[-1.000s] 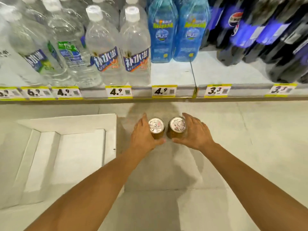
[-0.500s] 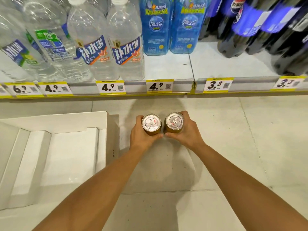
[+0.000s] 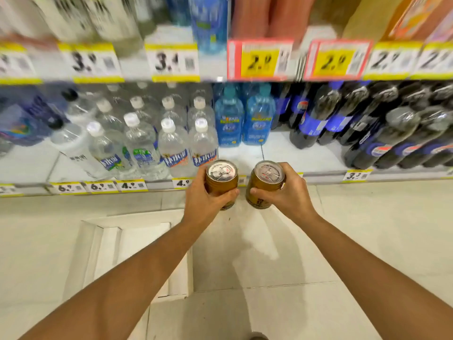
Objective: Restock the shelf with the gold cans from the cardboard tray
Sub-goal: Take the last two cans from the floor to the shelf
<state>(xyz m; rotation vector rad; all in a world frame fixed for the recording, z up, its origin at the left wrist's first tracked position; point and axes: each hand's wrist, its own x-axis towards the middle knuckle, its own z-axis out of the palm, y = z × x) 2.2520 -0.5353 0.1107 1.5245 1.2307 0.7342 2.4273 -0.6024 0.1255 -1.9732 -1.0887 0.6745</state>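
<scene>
My left hand (image 3: pixel 204 202) grips a gold can (image 3: pixel 221 179) with a silver pull-tab lid, held upright in the air. My right hand (image 3: pixel 285 193) grips a second gold can (image 3: pixel 263 186), tilted slightly left, a short gap from the first. Both cans hover in front of the bottom shelf's edge (image 3: pixel 318 176). The white cardboard tray (image 3: pixel 105 241) lies on the floor below my left forearm, and I see no cans in its visible part.
The bottom shelf holds clear water bottles (image 3: pixel 171 146), two blue bottles (image 3: pixel 245 121) and dark cola bottles (image 3: pixel 367 128). A higher shelf with yellow and red price tags (image 3: pixel 259 60) is blurred. Pale floor tiles (image 3: pixel 367 229) lie below.
Both hands have lifted the two cans up off the floor area to shelf-edge height and spread them slightly apart. The view has tilted up, showing a higher shelf.
</scene>
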